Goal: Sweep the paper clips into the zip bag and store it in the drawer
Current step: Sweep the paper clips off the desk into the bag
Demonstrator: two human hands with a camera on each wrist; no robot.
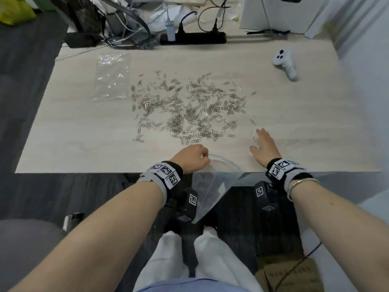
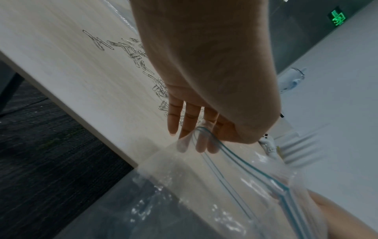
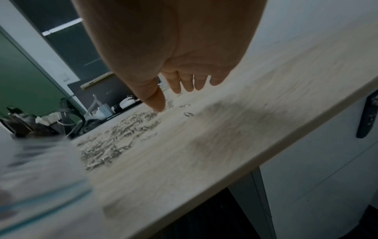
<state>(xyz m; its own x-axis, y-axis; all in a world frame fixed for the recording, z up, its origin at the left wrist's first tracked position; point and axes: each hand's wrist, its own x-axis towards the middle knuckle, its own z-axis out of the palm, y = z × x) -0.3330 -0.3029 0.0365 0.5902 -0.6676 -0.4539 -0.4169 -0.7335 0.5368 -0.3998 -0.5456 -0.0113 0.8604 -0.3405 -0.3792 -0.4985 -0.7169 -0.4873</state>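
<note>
Pale wood surface (image 1: 63, 148) is carrying the paper clips (image 1: 189, 106), scattered wide across its middle. My left hand (image 1: 192, 158) is pinching the zip bag (image 1: 212, 186) by its blue-lined mouth at the near edge, the body hanging limp below — thin, slippery film, best held at the stiffer zip strip. My right hand (image 1: 264, 147) is lying flat, fingers released, beside the clips. They look light and skittery, likely to scatter unless raked in gently.

White controller (image 1: 284, 63) far right (lying on its side), black power strip (image 1: 193, 37), tangled cables (image 1: 126, 32)
</note>
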